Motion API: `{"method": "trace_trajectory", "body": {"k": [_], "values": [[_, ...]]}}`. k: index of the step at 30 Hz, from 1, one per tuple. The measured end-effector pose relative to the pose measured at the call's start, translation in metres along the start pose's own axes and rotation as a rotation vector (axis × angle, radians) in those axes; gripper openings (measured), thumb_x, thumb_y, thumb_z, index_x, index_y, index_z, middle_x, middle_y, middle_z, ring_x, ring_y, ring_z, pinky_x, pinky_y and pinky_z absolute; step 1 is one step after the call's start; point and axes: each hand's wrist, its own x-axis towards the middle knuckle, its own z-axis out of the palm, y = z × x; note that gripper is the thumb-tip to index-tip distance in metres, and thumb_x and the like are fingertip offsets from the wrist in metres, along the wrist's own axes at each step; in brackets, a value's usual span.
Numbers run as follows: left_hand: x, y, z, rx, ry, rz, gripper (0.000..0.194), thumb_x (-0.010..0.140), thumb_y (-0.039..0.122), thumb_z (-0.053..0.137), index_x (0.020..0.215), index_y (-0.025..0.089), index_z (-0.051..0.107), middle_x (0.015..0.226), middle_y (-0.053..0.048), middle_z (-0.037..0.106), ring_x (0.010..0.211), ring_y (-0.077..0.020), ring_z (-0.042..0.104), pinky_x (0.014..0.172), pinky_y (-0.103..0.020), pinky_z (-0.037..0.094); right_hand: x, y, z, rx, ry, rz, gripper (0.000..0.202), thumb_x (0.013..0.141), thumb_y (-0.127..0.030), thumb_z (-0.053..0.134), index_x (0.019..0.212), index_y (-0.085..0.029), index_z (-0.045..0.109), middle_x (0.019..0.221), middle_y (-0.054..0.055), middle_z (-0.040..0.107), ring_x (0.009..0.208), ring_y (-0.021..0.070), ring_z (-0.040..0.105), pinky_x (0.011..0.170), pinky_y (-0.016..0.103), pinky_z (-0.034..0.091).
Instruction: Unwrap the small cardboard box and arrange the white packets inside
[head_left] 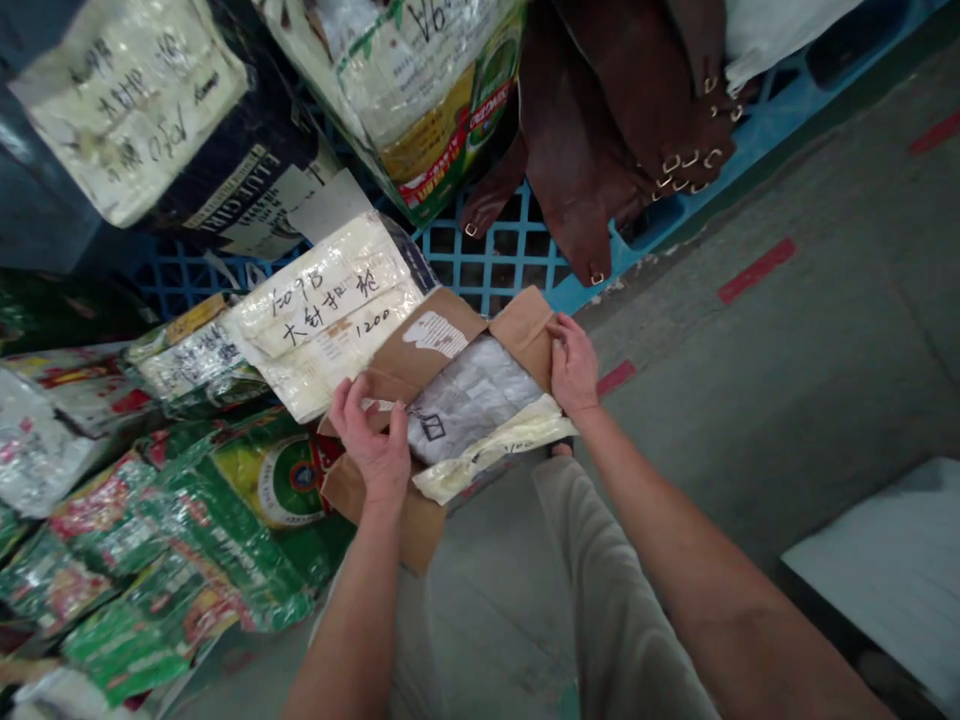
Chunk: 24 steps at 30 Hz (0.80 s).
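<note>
An open brown cardboard box (420,375) sits tilted among stacked woven sacks at the edge of a blue plastic pallet. Its flaps are folded outward, the far left one bearing a torn white label. Inside lies a crinkled grey-silver plastic bag (469,395) with a small square mark near its left end, and a pale yellowish plastic liner (495,450) spills over the box's near edge.

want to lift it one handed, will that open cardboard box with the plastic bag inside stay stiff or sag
The cardboard box would probably sag: its flaps are open and creased. The plastic bag inside looks slippery and may slide. Both the left hand and the right hand grip it.
</note>
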Motion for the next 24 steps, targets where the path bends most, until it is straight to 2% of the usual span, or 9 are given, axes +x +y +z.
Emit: {"method": "trace_trajectory", "body": {"k": [2,3,7,11,13,16,20,22,24], "values": [[-0.002,0.002,-0.001,0.041,-0.034,0.026,0.063,0.081,0.029,0.070,0.139,0.018,0.047,0.151,-0.018,0.033,0.136,-0.0276,0.044,0.101,-0.037,0.051,-0.002,-0.008,-0.011,-0.101,-0.020,-0.086,0.037,0.097,-0.033,0.037,0.121,-0.019,0.063,0.141,0.011,0.056,0.133,0.0233,0.047,0.114,0.045,0.036],[-0.003,0.003,-0.001,0.050,-0.053,0.024,0.060,0.082,0.028,0.069,0.137,0.018,0.049,0.149,-0.018,0.035,0.135,-0.0275,0.044,0.099,-0.036,0.052,-0.004,-0.013,-0.016,-0.155,-0.010,-0.125,0.036,0.098,-0.032,0.038,0.121,-0.020,0.063,0.144,0.010,0.054,0.136,0.0240,0.044,0.115,0.047,0.034],[-0.007,-0.001,0.003,0.037,-0.158,-0.034,0.041,0.081,0.024,0.066,0.121,0.015,0.057,0.124,-0.014,0.052,0.104,-0.0202,0.058,0.077,-0.030,0.056,-0.014,-0.032,-0.033,-0.320,-0.009,-0.311,0.031,0.096,-0.030,0.045,0.121,-0.024,0.064,0.150,0.005,0.048,0.143,0.0267,0.035,0.119,0.053,0.023],[-0.010,-0.011,0.007,0.114,-0.206,-0.026,0.062,0.072,0.018,0.073,0.131,0.013,0.053,0.134,-0.017,0.047,0.126,-0.0285,0.048,0.101,-0.042,0.050,-0.038,-0.040,-0.041,-0.348,-0.179,-0.459,0.028,0.097,-0.022,0.045,0.119,-0.024,0.063,0.146,0.006,0.054,0.141,0.0254,0.039,0.120,0.053,0.021],[-0.012,-0.015,0.008,0.121,-0.240,-0.075,0.062,0.070,0.015,0.072,0.130,0.014,0.055,0.132,-0.017,0.048,0.121,-0.0275,0.052,0.098,-0.041,0.052,-0.053,-0.043,-0.048,-0.266,-0.269,-0.504,0.030,0.096,-0.017,0.044,0.121,-0.022,0.061,0.142,0.008,0.057,0.139,0.0253,0.043,0.119,0.051,0.024],[-0.014,-0.021,0.008,0.080,-0.233,-0.215,0.048,0.072,0.013,0.067,0.120,0.015,0.058,0.116,-0.011,0.053,0.094,-0.0189,0.060,0.078,-0.033,0.056,-0.079,-0.045,-0.068,-0.104,-0.401,-0.458,0.034,0.094,-0.012,0.041,0.123,-0.019,0.058,0.123,0.009,0.067,0.117,0.0220,0.059,0.106,0.040,0.044],[-0.019,-0.028,0.009,0.035,-0.203,-0.288,0.045,0.074,0.015,0.066,0.117,0.015,0.057,0.113,-0.010,0.052,0.094,-0.0182,0.059,0.077,-0.032,0.054,-0.124,-0.031,-0.105,-0.065,-0.490,-0.282,0.029,0.094,-0.013,0.043,0.115,-0.020,0.061,0.098,0.006,0.071,0.089,0.0196,0.065,0.082,0.032,0.053],[-0.020,-0.030,0.010,0.029,-0.203,-0.292,0.048,0.074,0.017,0.067,0.121,0.014,0.057,0.115,-0.011,0.052,0.097,-0.0191,0.059,0.080,-0.033,0.054,-0.150,-0.015,-0.118,-0.095,-0.564,-0.287,0.029,0.094,-0.013,0.044,0.114,-0.020,0.063,0.102,0.006,0.072,0.095,0.0209,0.066,0.092,0.037,0.052],[-0.019,-0.031,0.011,0.033,-0.194,-0.292,0.052,0.074,0.021,0.068,0.124,0.014,0.056,0.118,-0.012,0.051,0.099,-0.0197,0.058,0.081,-0.034,0.054,-0.173,0.002,-0.119,-0.117,-0.671,-0.295,0.030,0.094,-0.011,0.043,0.113,-0.020,0.066,0.121,0.009,0.069,0.117,0.0234,0.061,0.107,0.045,0.045]]}}
